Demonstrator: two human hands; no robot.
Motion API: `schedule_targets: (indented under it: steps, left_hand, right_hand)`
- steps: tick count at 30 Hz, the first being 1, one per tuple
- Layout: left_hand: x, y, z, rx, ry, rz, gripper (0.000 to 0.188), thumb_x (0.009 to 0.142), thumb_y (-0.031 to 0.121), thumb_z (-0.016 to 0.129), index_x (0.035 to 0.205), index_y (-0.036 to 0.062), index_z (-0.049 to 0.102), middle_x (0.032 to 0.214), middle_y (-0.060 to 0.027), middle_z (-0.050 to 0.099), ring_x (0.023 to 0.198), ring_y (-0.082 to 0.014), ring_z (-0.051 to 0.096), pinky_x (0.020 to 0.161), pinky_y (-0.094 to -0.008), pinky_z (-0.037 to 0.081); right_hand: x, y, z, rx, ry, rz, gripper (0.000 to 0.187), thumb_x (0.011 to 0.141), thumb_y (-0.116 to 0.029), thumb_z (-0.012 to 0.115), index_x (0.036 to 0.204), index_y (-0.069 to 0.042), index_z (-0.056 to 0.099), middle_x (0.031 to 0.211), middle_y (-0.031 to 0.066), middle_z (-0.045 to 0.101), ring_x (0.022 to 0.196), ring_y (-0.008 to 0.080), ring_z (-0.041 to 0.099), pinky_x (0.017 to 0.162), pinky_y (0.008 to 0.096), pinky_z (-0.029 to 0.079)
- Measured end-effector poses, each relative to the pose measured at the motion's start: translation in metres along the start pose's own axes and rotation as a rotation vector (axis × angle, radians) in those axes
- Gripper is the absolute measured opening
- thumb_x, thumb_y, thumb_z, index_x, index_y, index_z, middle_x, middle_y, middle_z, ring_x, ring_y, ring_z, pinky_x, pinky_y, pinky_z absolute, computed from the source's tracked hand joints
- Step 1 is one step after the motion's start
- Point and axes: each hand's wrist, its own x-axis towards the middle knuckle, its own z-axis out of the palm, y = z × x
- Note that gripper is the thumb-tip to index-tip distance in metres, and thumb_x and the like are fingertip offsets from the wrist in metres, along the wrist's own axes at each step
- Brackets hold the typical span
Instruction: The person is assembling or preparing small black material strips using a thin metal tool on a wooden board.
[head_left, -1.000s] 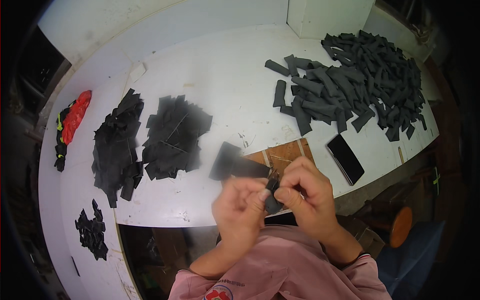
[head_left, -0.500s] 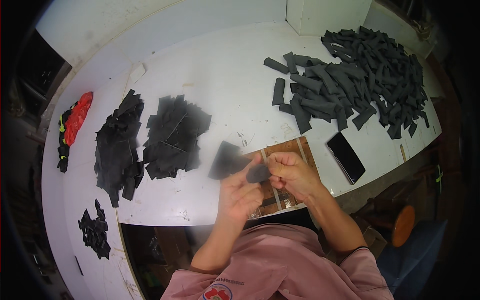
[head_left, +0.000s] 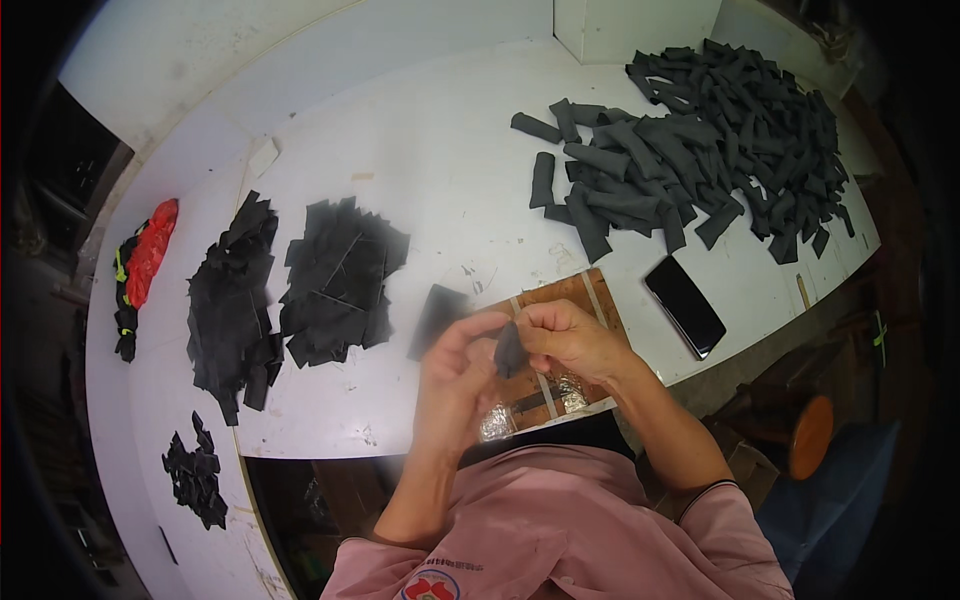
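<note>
A small piece of black fabric [head_left: 510,350], folded or rolled narrow, is held up between my two hands over the brown board. My right hand [head_left: 578,343] pinches its upper right side with thumb and fingers. On its other side my left hand [head_left: 455,372] has its bent fingers closed against the edge; part of the grip is hidden. Beneath the hands lies the brown board [head_left: 575,291] with pale strips and shiny clear tape across it. Just beyond my left hand, a flat dark fabric piece [head_left: 436,312] rests on the white table [head_left: 430,215].
Two heaps of flat black fabric, one nearer [head_left: 340,285] and one farther left [head_left: 232,320], lie left. A small scrap pile [head_left: 195,472] and a red plastic bag [head_left: 153,252] are beyond. Rolled dark fabric tubes [head_left: 690,160] fill the right; a phone [head_left: 685,306] lies near the edge.
The black fabric has turned from a broad rounded shape to a narrow upright one between my fingers. My left hand has shifted slightly left, and the view has moved a little.
</note>
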Motion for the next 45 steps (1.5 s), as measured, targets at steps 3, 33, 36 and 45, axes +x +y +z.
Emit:
schedule_targets:
  steps: [3,33,36,45]
  left_hand:
    - [-0.009,0.004,0.003,0.764,0.054,0.418,0.032,0.078,0.001,0.051,0.110,0.0038,0.050,0.091,-0.0100,0.055,0.061,-0.0078,0.046,0.053,-0.0173,0.038]
    - [0.008,0.005,0.026,0.743,-0.029,0.502,0.015,0.069,-0.005,0.060,0.084,-0.0013,0.057,0.083,-0.0092,0.058,0.079,-0.0135,0.053,0.074,-0.0251,0.040]
    - [0.004,0.004,0.019,0.255,-0.170,0.504,0.018,0.078,0.008,0.058,0.093,-0.0021,0.055,0.088,-0.0162,0.059,0.081,-0.0204,0.055,0.076,-0.0314,0.043]
    - [0.002,0.001,0.000,-0.183,-0.018,0.416,0.015,0.079,0.016,0.058,0.084,0.0025,0.053,0.085,-0.0085,0.055,0.089,-0.0229,0.048,0.085,-0.0384,0.037]
  right_hand:
    - [-0.001,-0.009,0.006,-0.278,0.085,-0.137,0.020,0.083,-0.019,0.052,0.074,-0.002,0.055,0.063,-0.0030,0.049,0.058,0.0058,0.045,0.052,0.0209,0.035]
    - [-0.010,0.011,0.007,-0.939,0.312,-0.695,0.015,0.071,-0.015,0.060,0.073,0.000,0.055,0.067,0.0142,0.054,0.063,0.0316,0.054,0.058,0.0379,0.044]
    - [-0.016,-0.002,0.007,-1.145,0.225,-0.591,0.020,0.070,-0.019,0.062,0.075,0.000,0.058,0.066,0.0135,0.054,0.065,0.0299,0.054,0.058,0.0377,0.044]
    - [-0.014,-0.006,0.018,-1.343,0.187,-0.571,0.031,0.072,-0.031,0.059,0.059,-0.004,0.054,0.061,0.0085,0.055,0.062,0.0254,0.056,0.054,0.0353,0.044]
